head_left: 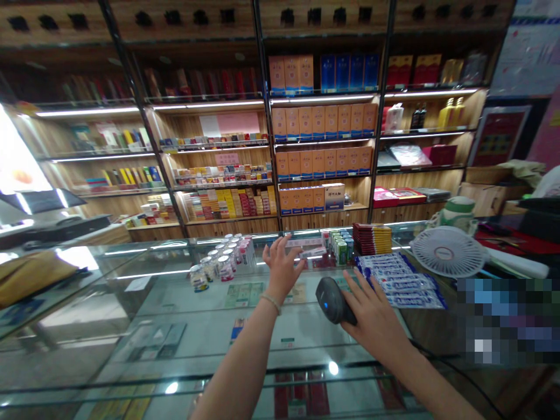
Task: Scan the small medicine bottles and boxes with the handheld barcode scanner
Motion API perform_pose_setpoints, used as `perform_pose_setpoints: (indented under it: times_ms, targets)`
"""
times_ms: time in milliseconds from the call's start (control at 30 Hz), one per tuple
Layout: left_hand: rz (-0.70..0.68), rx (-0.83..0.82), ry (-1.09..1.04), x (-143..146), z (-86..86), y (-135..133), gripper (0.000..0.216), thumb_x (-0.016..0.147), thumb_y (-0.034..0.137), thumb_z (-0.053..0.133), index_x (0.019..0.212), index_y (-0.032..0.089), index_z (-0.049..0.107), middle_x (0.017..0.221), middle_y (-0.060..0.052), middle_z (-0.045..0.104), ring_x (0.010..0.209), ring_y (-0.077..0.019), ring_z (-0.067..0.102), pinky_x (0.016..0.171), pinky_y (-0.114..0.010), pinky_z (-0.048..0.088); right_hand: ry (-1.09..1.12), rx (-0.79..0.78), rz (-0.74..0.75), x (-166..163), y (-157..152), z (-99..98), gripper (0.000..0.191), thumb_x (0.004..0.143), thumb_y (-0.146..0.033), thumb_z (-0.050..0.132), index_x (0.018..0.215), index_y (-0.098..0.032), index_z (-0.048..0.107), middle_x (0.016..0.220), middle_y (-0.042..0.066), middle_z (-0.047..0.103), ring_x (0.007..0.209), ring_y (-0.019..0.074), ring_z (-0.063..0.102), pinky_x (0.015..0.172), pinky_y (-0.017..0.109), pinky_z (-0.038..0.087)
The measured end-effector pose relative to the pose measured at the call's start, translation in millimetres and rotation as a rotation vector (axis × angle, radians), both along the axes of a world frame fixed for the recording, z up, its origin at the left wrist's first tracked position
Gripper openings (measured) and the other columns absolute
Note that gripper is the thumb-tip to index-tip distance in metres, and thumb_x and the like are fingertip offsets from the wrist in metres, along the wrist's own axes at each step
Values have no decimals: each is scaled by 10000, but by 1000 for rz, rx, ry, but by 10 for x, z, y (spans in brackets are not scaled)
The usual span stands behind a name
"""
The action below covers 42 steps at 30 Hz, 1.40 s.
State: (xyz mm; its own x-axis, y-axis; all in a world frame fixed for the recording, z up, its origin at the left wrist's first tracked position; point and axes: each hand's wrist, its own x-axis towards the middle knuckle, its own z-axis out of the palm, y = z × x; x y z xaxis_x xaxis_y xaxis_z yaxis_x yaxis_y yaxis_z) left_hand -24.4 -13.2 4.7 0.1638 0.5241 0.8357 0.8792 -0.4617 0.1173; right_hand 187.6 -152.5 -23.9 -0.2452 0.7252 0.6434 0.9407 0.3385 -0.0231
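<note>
My left hand (282, 265) hovers over the glass counter, fingers spread and nothing in them. Just left of it stand rows of small clear jars with white lids (225, 256). My right hand (371, 306) lies palm down with its fingers stretched out. Under its thumb side, a black barcode scanner (330, 300) with a small blue light touches the hand; its handle is partly hidden below the palm. Beyond the right fingertips are blue-and-white packaged sticks (402, 280), laid side by side. Small green and blue cans (343, 246) stand between and behind both hands.
Red and yellow packs (371, 238) are stacked at the counter's back. A white fan (448, 252) and a green-lidded jug (457, 213) stand at the right. A black cable (464, 373) runs past my right forearm. Lit shelves of boxes (324, 119) line the wall.
</note>
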Motion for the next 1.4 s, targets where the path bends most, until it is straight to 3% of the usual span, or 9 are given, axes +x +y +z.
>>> perform_pose_setpoints:
  times_ms: [333, 567, 767, 833, 967, 1133, 1267, 1400]
  targets:
    - [-12, 4, 0, -6, -4, 0, 156, 804, 356, 762, 956, 334, 734, 1452, -42, 545, 1372, -302, 431, 1178, -578, 158, -81, -65, 47, 5, 71, -127, 487, 816, -415, 703, 1253, -205, 663, 1544, 155, 460, 1466, 377, 337, 1192, 650, 189]
    - [-15, -7, -1, 8, 17, -26, 145, 807, 343, 755, 949, 328, 732, 1452, -48, 545, 1363, -307, 438, 1182, -582, 150, -132, -177, 109, 21, -23, -136, 673, 828, -431, 671, 1445, -205, 521, 1604, 142, 359, 1511, 361, 244, 1206, 654, 162]
    - [-16, -6, -14, 9, 19, -27, 135, 808, 352, 750, 941, 330, 738, 1442, -39, 549, 1355, -311, 442, 1189, -580, 146, -123, -258, 162, 43, -102, -148, 835, 851, -636, 606, 1534, -201, 402, 1636, 148, 272, 1523, 364, 205, 1214, 661, 131]
    - [-17, -5, -14, 7, 11, -18, 138, 810, 354, 750, 945, 329, 738, 1444, -41, 547, 1361, -311, 436, 1186, -581, 147, -110, -271, 158, 66, -78, -112, 786, 899, -666, 523, 1532, -215, 408, 1628, 141, 294, 1519, 353, 225, 1212, 661, 138]
    - [-13, 2, -29, 6, -3, 1, 153, 808, 356, 755, 959, 336, 738, 1455, -38, 536, 1366, -316, 431, 1186, -586, 151, -37, -237, 84, 160, 180, 85, 595, 1011, -572, 344, 1489, -243, 476, 1613, 101, 351, 1515, 292, 260, 1213, 605, 210]
    - [4, 8, -59, -7, -4, 18, 188, 797, 359, 771, 982, 337, 743, 1448, -44, 540, 1358, -317, 439, 1190, -581, 157, 42, -111, 0, 268, 769, 298, 491, 1007, -447, 409, 1424, -233, 557, 1579, 118, 418, 1493, 310, 301, 1167, 593, 293]
    - [14, 17, -58, -30, 1, 20, 196, 793, 352, 779, 984, 338, 738, 1439, -59, 544, 1349, -307, 451, 1186, -577, 174, 21, -65, 24, 235, 1097, 275, 451, 990, -381, 448, 1408, -271, 574, 1598, 116, 385, 1499, 324, 274, 1152, 603, 285]
    - [23, 20, -70, -33, -2, 21, 189, 796, 349, 779, 980, 332, 736, 1425, -66, 551, 1342, -303, 460, 1180, -577, 189, 60, -46, 29, 149, 1239, 218, 447, 963, -337, 498, 1394, -263, 591, 1607, 125, 368, 1491, 339, 283, 1141, 553, 312]
